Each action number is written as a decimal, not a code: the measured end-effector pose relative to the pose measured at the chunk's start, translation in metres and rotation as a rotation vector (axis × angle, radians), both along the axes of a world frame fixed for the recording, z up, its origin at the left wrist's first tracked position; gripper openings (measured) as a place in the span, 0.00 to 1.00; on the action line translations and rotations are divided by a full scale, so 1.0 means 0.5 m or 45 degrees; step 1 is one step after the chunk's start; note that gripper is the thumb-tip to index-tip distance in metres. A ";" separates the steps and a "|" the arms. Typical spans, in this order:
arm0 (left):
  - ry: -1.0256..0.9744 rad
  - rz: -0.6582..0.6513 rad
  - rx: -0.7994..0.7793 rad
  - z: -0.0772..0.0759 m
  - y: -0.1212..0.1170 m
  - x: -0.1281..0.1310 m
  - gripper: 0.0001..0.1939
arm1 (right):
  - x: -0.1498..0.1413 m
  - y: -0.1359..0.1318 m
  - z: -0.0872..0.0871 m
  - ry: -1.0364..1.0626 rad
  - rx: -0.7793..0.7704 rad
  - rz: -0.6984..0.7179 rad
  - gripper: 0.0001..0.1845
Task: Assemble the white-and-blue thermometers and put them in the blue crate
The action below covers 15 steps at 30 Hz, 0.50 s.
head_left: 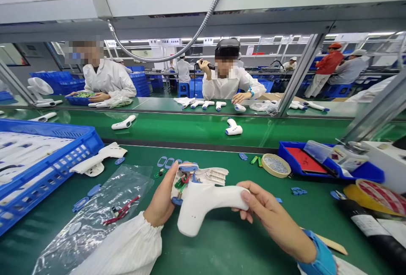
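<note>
My left hand (163,197) is closed on a white gun-shaped thermometer housing half (216,176), its inside facing up. In it sit a green circuit board (181,181), red wires and blue end pieces. The matching housing half (195,207), smooth side towards me, is in my right hand (268,211), pinched at the handle end between thumb and fingers. This half overlaps the front of the other one and hides part of its inside. Whether the two halves touch I cannot tell. A blue band circles my right wrist.
At left stand a blue crate (85,140) of white shells, a loose shell (98,159) and a plastic bag (104,207) with red wires. Right are a round dish (275,165) of small metal parts, a blue tray (282,152) and tape (377,199). Co-workers sit beyond the green belt (177,129).
</note>
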<state>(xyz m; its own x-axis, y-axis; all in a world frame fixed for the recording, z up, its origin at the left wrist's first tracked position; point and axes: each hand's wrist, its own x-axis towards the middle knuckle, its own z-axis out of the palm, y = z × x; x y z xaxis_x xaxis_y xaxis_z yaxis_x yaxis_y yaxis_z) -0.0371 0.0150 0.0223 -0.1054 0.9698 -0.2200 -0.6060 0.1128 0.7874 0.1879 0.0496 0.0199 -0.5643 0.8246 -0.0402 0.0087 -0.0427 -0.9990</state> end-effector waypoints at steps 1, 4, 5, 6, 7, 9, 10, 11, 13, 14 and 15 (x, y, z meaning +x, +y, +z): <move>-0.008 -0.045 -0.007 0.001 -0.004 0.008 0.22 | -0.002 -0.001 -0.002 -0.003 0.024 -0.009 0.20; 0.097 -0.135 -0.018 0.002 -0.018 0.023 0.23 | -0.005 -0.002 -0.013 -0.023 0.047 -0.026 0.19; 0.152 -0.147 -0.009 0.001 -0.022 0.026 0.23 | -0.005 -0.002 -0.016 -0.030 0.049 -0.032 0.19; 0.204 -0.154 0.006 0.000 -0.026 0.027 0.23 | -0.005 -0.002 -0.019 -0.040 0.055 -0.040 0.19; 0.252 -0.157 0.024 -0.001 -0.029 0.027 0.23 | -0.004 -0.001 -0.021 -0.050 0.062 -0.049 0.19; 0.313 -0.176 0.057 -0.003 -0.034 0.027 0.22 | -0.003 -0.001 -0.025 -0.065 0.073 -0.057 0.19; 0.329 -0.188 0.072 -0.004 -0.035 0.026 0.22 | -0.002 -0.001 -0.026 -0.067 0.070 -0.056 0.19; 0.338 -0.195 0.085 -0.005 -0.036 0.026 0.22 | -0.001 -0.001 -0.027 -0.068 0.064 -0.052 0.19; 0.352 -0.191 0.104 -0.006 -0.036 0.025 0.22 | -0.001 0.000 -0.029 -0.072 0.045 -0.047 0.19; 0.359 -0.187 0.112 -0.005 -0.036 0.024 0.22 | -0.002 0.000 -0.029 -0.078 0.035 -0.045 0.19; 0.368 -0.191 0.117 -0.004 -0.036 0.024 0.22 | -0.002 0.000 -0.030 -0.087 0.025 -0.046 0.20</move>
